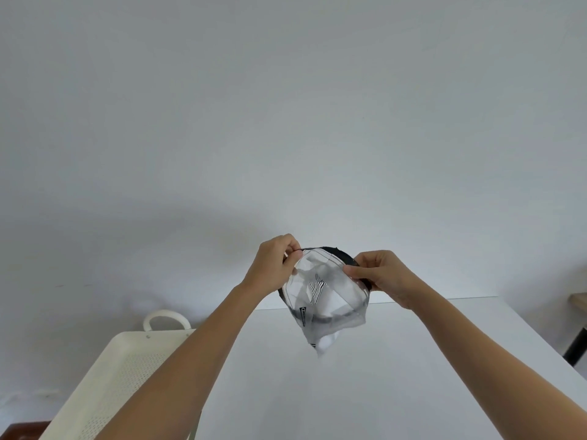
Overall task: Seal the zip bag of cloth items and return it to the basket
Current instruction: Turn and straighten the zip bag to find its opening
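Hands hold the clear plastic zip bag of cloth items (324,290) above the white table (397,376): left hand (273,268) pinching its ten o'clock corner, right hand (379,274) its three o'clock edge, keeping the mouth taut for sealing; the cream perforated basket (127,373) waits at eight o'clock.

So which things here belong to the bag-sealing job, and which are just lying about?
Job: clear plastic zip bag of cloth items, left hand, right hand, cream perforated basket.
Lying about: white table, wooden furniture at the right edge.

Both hands, left (273,265) and right (379,274), pinch the zip bag (327,296) above the table (397,376).
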`<state>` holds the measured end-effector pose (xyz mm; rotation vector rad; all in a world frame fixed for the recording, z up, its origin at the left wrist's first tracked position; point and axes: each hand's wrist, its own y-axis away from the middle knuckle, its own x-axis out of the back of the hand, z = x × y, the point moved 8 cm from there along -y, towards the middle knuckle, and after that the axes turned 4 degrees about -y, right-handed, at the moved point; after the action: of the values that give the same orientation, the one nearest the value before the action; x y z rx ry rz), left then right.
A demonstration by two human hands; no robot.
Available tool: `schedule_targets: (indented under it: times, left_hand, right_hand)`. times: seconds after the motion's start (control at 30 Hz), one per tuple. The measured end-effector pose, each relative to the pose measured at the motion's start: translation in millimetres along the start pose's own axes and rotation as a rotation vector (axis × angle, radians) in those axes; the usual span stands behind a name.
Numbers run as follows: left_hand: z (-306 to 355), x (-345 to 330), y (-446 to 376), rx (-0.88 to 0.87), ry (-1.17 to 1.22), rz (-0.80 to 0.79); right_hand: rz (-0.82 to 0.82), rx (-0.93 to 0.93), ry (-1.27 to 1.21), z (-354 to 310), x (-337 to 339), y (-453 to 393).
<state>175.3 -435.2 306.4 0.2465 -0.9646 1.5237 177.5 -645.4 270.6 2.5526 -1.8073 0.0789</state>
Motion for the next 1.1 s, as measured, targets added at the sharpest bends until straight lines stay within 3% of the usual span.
schedule_targets:
  times: [0.1, 0.2, 0.47, 0.73, 1.1]
  left_hand:
    - [1.0, -10.7, 1.2, 0.054, 0.111, -0.191]
    - [1.4, -18.8, 2.5, 0.060, 0.046, -0.304]
    - [8.9, -22.6, 3.6, -0.030, -0.002, -0.328]
    - [22.6, -20.6, 5.8, -0.061, 0.073, -0.370]
    - [26.2, -23.3, 4.0, -0.049, -0.190, -0.314]
  right_hand:
    - [-0.005, 0.044, 0.064, -8.3, -3.9, -1.3]
    - [-0.066, 0.047, 0.110, -12.0, -13.8, -1.8]
    - [-0.158, 0.055, 0.188, -19.5, -29.0, 2.7]
    - [-0.100, 0.065, 0.274, -20.2, -26.1, 7.0]
    - [0.113, 0.166, 0.488, -31.8, -23.9, 8.9]
